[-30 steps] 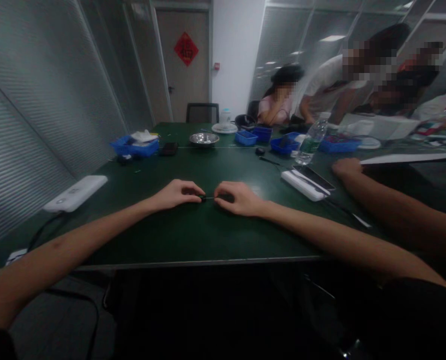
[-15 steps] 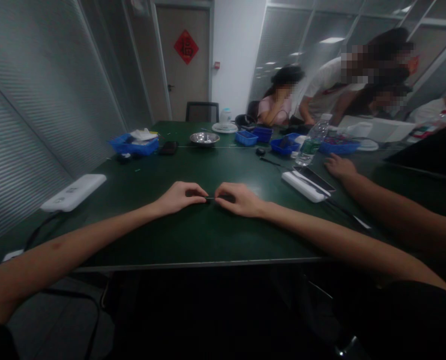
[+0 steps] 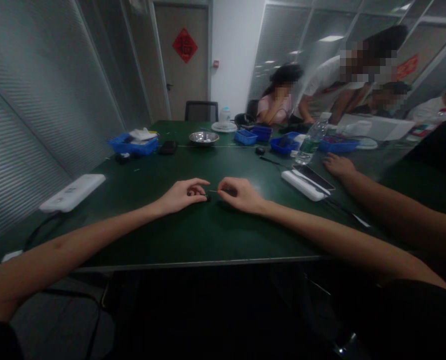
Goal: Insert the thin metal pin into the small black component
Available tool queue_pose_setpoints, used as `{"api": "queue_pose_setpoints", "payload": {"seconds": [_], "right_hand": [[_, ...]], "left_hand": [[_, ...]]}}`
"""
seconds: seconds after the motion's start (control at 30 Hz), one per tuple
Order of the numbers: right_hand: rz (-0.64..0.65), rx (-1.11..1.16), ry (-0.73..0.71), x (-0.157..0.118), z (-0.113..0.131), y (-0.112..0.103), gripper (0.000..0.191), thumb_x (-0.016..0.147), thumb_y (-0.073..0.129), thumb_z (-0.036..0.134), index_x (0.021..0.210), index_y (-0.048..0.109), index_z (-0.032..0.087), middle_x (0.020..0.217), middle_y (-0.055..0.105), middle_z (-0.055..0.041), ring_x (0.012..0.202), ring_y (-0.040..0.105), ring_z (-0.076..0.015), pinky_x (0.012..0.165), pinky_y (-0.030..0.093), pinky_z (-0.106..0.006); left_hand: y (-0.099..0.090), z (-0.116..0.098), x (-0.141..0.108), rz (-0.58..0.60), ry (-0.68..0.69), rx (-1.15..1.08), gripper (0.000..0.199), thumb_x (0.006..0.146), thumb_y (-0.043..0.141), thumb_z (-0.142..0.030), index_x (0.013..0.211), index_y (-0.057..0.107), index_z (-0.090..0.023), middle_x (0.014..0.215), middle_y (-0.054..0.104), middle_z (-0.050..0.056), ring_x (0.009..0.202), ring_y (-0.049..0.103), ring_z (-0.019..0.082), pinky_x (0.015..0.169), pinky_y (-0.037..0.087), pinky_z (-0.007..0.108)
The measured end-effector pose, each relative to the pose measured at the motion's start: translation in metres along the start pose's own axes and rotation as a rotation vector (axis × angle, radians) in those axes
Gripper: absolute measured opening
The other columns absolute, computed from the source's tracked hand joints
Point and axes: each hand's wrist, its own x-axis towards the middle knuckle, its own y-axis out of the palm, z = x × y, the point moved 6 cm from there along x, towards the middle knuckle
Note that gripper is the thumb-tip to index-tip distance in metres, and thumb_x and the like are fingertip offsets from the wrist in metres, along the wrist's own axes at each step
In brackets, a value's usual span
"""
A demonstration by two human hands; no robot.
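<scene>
Low over the green table [image 3: 162, 245], my left hand [image 3: 179, 196] has its thumb and a bent finger closed at a small black piece [image 3: 208, 198], while its index finger is raised away. Just to the right, my right hand [image 3: 243, 195] pinches a thin, pale, needle-like rod [image 3: 213, 191] that points left toward the other hand. The rod's tip sits slightly above the black piece and looks apart from it. Both pieces are too small and dim to name more exactly.
White power boxes with cables flank me, one on the left [image 3: 72, 193] and one on the right [image 3: 306, 186]. A bottle [image 3: 313, 140], phone [image 3: 313, 176] and a neighbour's hand [image 3: 339, 165] are to the right. A metal bowl [image 3: 203, 139] and blue trays [image 3: 134, 145] stand farther back.
My left index finger has lifted off the small piece. My right hand has drawn the thin rod slightly up and away from it, so the rod now shows between the hands.
</scene>
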Motion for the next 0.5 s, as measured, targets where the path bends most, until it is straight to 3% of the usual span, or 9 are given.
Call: {"api": "queue_pose_setpoints", "payload": {"seconds": [0.2, 0.5], "right_hand": [[0.07, -0.01, -0.025, -0.0013, 0.0053, 0.0008, 0.007, 0.092, 0.063, 0.019, 0.096, 0.068, 0.017, 0.091, 0.07, -0.0032, 0.081, 0.063, -0.0162, 0.075, 0.046, -0.028], [0.126, -0.026, -0.114, -0.0023, 0.0082, 0.0065, 0.013, 0.099, 0.059, 0.027, 0.105, 0.066, 0.018, 0.097, 0.069, -0.0054, 0.084, 0.063, -0.0171, 0.077, 0.047, -0.028]], "left_hand": [[-0.0051, -0.0006, -0.0019, -0.005, -0.005, 0.054, 0.029, 0.091, 0.073, -0.04, 0.113, 0.078, -0.021, 0.108, 0.076, 0.006, 0.099, 0.071, 0.022, 0.089, 0.055, 0.036], [-0.0034, -0.0065, -0.0028, 0.014, 0.059, 0.026, 0.024, 0.092, 0.073, -0.036, 0.11, 0.08, -0.021, 0.111, 0.075, 0.007, 0.103, 0.069, 0.023, 0.095, 0.054, 0.037]]}}
